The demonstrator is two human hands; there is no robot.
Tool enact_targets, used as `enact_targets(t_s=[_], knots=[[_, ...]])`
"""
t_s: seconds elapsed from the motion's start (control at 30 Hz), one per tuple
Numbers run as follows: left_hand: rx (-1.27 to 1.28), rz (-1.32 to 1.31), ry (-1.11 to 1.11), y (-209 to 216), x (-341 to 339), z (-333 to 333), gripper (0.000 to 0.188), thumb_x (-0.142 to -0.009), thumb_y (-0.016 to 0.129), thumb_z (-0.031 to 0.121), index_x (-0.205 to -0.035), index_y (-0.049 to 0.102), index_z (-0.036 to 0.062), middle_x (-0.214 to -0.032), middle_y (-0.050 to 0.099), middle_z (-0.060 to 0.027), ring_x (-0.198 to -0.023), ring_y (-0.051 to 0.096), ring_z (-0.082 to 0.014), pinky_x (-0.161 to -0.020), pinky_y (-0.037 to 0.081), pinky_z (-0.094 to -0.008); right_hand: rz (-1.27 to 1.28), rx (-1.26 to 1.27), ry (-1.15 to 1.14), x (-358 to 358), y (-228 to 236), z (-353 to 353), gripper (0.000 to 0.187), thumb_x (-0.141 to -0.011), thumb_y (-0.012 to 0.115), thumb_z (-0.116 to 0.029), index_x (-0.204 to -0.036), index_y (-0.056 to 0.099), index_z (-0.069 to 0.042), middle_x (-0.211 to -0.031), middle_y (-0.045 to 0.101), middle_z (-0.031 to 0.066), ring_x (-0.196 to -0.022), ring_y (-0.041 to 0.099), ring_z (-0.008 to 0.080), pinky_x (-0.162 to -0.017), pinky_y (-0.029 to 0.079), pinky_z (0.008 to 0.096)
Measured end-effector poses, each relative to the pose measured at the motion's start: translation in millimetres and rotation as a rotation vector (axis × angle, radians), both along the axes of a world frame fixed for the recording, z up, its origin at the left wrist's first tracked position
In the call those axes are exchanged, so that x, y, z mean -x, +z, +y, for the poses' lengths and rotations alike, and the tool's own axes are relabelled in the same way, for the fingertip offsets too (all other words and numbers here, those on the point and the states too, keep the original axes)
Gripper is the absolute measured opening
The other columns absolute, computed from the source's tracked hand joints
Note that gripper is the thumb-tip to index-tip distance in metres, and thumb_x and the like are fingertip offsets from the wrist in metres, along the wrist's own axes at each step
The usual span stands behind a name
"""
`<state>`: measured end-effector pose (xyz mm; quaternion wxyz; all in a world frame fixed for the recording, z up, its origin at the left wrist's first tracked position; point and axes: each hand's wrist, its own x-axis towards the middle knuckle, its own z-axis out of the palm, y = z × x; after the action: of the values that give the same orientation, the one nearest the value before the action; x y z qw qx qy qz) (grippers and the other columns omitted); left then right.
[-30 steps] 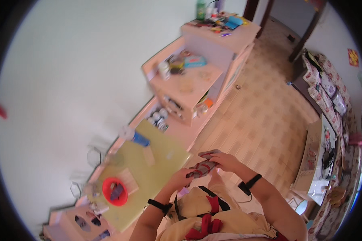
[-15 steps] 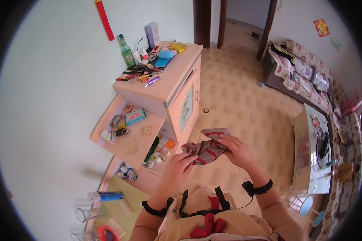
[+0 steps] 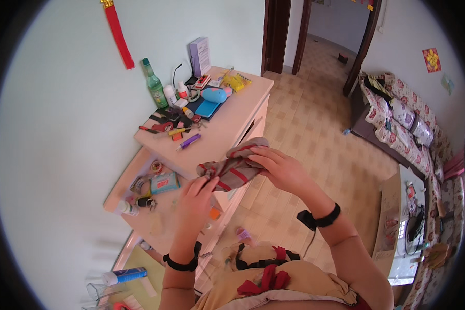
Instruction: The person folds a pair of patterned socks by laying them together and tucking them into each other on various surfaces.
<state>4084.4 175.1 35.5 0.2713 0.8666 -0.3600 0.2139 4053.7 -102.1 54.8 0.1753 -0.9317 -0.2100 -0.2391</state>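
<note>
A grey cloth with dark red stripes [image 3: 236,173] is bunched between my two hands, in front of the cabinet's near right edge. The fingers of my left hand [image 3: 192,204] are closed on its left end. My right hand [image 3: 283,168] grips the upper right end, thumb underneath and fingers on top. Beyond the cloth is the pale wooden cabinet top [image 3: 218,138], crowded with small things. On it are a purple pen-like item [image 3: 189,142], a green glass bottle [image 3: 154,85] and a light blue case [image 3: 214,94].
Lower left, a shelf holds a blue-and-white packet [image 3: 165,183] and small bottles. Below it lies a blue spray can [image 3: 126,275]. A floral-covered sofa [image 3: 402,121] and a glass-topped table [image 3: 405,256] stand right. Tiled floor [image 3: 307,124] runs to a doorway.
Both hands have risen and moved left with the striped cloth, toward the cabinet top. The view has shifted, and a slippered foot now shows below. Both hands keep their hold.
</note>
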Motion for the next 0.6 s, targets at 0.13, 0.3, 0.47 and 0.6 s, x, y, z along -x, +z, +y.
enact_targets(t_s=[0.13, 0.3, 0.47, 0.6], knots=[[-0.047, 0.076, 0.127, -14, -42, -23, 0.042, -0.082, 0.059, -0.001, -0.123, 0.063, 0.0092, -0.119, 0.059, -0.0125, -0.110, 0.056, -0.0331, -0.093, 0.048, -0.0420, 0.128, 0.008, 0.085, -77, -3, -20, 0.044, -0.085, 0.067, -0.013, -0.127, 0.056, -0.014, -0.137, 0.053, 0.0049, -0.123, 0.054, 0.0253, -0.094, 0.052, 0.0363], [-0.097, 0.102, 0.223, -34, -68, -47, 0.038, -0.085, 0.058, 0.000, -0.122, 0.061, 0.0030, -0.129, 0.056, -0.0152, -0.120, 0.051, -0.0374, -0.099, 0.045, -0.0455, 0.114, 0.007, 0.233, -156, -33, -39, 0.049, -0.078, 0.073, -0.010, -0.125, 0.058, -0.016, -0.137, 0.052, 0.0055, -0.119, 0.055, 0.0275, -0.092, 0.050, 0.0378], [-0.179, 0.115, 0.377, -36, -67, -71, 0.039, -0.083, 0.062, 0.003, -0.121, 0.058, -0.0045, -0.141, 0.047, -0.0196, -0.134, 0.040, -0.0401, -0.109, 0.036, -0.0496, 0.129, -0.006, 0.500, -195, -43, -38, 0.048, -0.077, 0.068, -0.008, -0.123, 0.059, -0.016, -0.130, 0.054, 0.0076, -0.117, 0.053, 0.0300, -0.097, 0.043, 0.0439], [-0.007, 0.254, 0.485, -39, -69, -84, 0.045, -0.079, 0.062, -0.003, -0.124, 0.059, 0.0005, -0.138, 0.051, -0.0184, -0.131, 0.044, -0.0395, -0.107, 0.037, -0.0489, 0.141, -0.097, 0.621, -213, -56, -39, 0.045, -0.075, 0.068, -0.015, -0.119, 0.060, -0.018, -0.128, 0.055, 0.0067, -0.118, 0.051, 0.0294, -0.097, 0.041, 0.0457]])
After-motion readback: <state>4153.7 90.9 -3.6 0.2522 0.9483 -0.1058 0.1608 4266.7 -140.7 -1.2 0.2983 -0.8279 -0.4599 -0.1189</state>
